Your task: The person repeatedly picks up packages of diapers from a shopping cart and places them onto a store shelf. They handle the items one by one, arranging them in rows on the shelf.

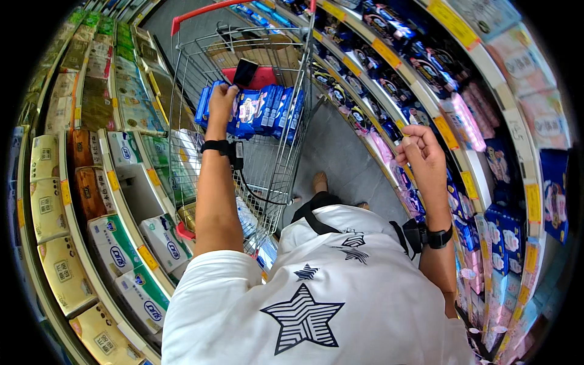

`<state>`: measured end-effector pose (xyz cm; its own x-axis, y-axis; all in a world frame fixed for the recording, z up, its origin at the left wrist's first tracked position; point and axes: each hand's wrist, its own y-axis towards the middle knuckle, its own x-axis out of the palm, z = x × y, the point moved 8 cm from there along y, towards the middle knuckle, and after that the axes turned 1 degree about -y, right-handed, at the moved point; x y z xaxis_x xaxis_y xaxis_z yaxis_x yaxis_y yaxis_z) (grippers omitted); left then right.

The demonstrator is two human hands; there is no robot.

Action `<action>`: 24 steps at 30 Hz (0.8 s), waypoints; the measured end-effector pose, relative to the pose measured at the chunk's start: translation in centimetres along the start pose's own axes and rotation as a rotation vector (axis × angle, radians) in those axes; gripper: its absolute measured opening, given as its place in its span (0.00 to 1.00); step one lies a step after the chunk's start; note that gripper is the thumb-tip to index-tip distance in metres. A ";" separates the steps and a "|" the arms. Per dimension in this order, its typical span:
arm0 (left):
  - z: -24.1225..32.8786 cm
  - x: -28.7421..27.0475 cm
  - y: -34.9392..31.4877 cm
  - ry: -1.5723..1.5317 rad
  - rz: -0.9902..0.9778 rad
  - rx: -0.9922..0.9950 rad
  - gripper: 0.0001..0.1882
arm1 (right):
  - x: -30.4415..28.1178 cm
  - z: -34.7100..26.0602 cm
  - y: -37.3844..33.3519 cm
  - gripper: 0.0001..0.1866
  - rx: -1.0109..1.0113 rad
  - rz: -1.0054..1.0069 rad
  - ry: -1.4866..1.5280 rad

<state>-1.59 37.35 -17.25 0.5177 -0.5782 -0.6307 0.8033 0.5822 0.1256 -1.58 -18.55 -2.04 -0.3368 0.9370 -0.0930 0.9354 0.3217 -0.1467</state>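
My left hand (220, 103) reaches into a wire shopping cart (182, 91) and grips a blue packet (207, 104) at the left end of a row of blue packets (267, 109) standing in the cart's upper basket. A dark phone (245, 72) rests on a red item behind them. My right hand (421, 151) is raised beside the right-hand shelf, fingers loosely curled and holding nothing, close to pink and blue packets (401, 176) on that shelf. Both wrists wear black bands.
Shelves line a narrow aisle: boxed tissue and paper goods (115, 243) on the left, blue, pink and white packets (505, 231) on the right. The cart has a red handle (201, 12). Grey floor (340, 152) runs between, with my foot (319, 180) showing.
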 end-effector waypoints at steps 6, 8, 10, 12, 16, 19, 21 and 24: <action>-6.6 6.6 -3.1 0.200 -0.302 -0.217 0.42 | 4.6 1.2 2.4 0.13 0.087 -0.055 -0.043; -7.8 8.4 -4.3 0.151 -0.338 -0.238 0.49 | 5.3 2.0 2.8 0.14 0.125 -0.064 -0.057; -10.5 10.7 -4.8 0.212 -0.405 -0.300 0.56 | 6.0 2.3 3.1 0.14 0.143 -0.080 -0.070; -10.9 12.3 -5.3 0.172 -0.440 -0.309 0.57 | 6.6 2.5 3.4 0.14 0.150 -0.093 -0.075; -11.4 14.3 -5.9 0.284 -0.503 -0.338 0.57 | 7.2 3.1 3.5 0.14 0.182 -0.084 -0.051; -11.1 14.5 -6.2 0.368 -0.499 -0.313 0.48 | 7.2 3.3 3.3 0.13 0.191 -0.072 -0.060; -10.8 14.3 -6.0 0.406 -0.523 -0.281 0.41 | 7.2 3.3 3.1 0.13 0.178 -0.056 -0.067; -9.9 12.4 -5.3 0.438 -0.381 -0.289 0.30 | 6.9 3.7 2.8 0.13 0.181 -0.053 -0.062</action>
<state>-2.40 32.78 -33.31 -0.0050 -0.5232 -0.8522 0.7638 0.5481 -0.3410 -1.64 -11.69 -6.75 -0.3959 0.9076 -0.1399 0.8836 0.3351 -0.3269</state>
